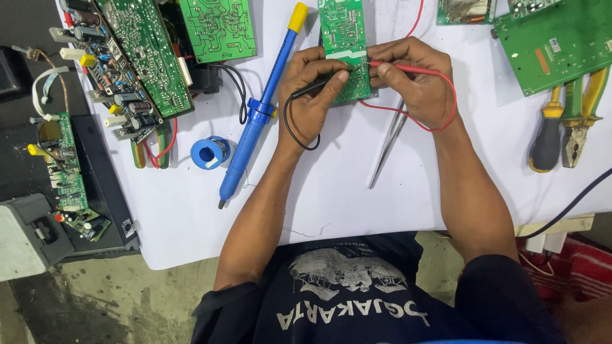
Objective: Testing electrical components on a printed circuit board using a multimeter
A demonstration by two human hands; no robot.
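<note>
A narrow green circuit board (343, 28) lies on the white table (331, 191) in front of me. My left hand (312, 89) grips a black test probe (312, 85) with its tip on the board's near end. My right hand (414, 79) grips a red test probe (398, 67), its tip also pressed to the board. The black lead loops below my left wrist and the red lead (408, 120) curls around my right hand. Both hands cover the board's lower end.
A blue desoldering pump (258, 118) and a blue solder spool (209, 153) lie to the left. Metal tweezers (386, 150) lie under my right wrist. Yellow-handled pliers and a screwdriver (567, 130) sit at right below a large green board (561, 38). More circuit boards (137, 57) crowd the left.
</note>
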